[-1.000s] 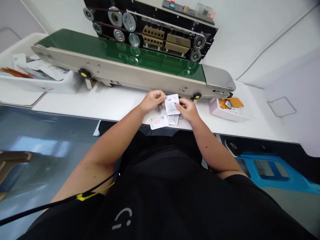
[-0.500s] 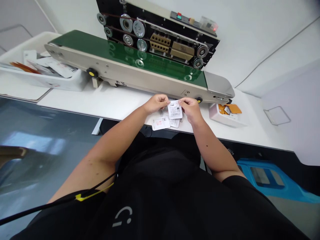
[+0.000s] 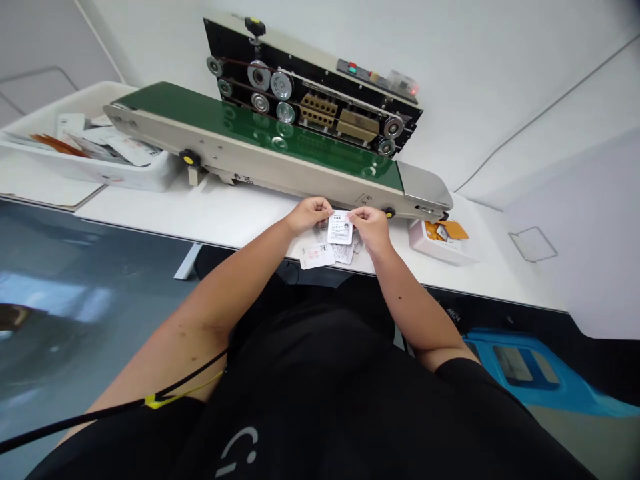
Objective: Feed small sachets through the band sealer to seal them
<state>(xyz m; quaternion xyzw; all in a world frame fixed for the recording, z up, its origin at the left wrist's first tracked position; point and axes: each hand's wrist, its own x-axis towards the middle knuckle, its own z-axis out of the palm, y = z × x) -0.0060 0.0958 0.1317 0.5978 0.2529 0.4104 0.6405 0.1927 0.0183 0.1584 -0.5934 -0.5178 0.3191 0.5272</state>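
Observation:
A small white printed packet (image 3: 340, 229) is held up between my two hands, its text side facing me. My left hand (image 3: 311, 215) pinches its upper left corner, and my right hand (image 3: 371, 228) pinches the upper right corner. Below it, more white packets lie on the white table (image 3: 240, 217); one with red print (image 3: 317, 255) is nearest the table's front edge. Others lie partly hidden under the held packet and beside my right hand.
Behind my hands runs a green conveyor belt (image 3: 200, 120) with a sealing machine (image 3: 320, 93) over it. A white bin (image 3: 135, 175) of packets stands at the left. A smaller white box (image 3: 440, 248) with orange and white packets stands at the right.
The whole view has shifted, so the machine and bins sit lower in the picture. Both hands still grip the same packet, which looks slightly more upright.

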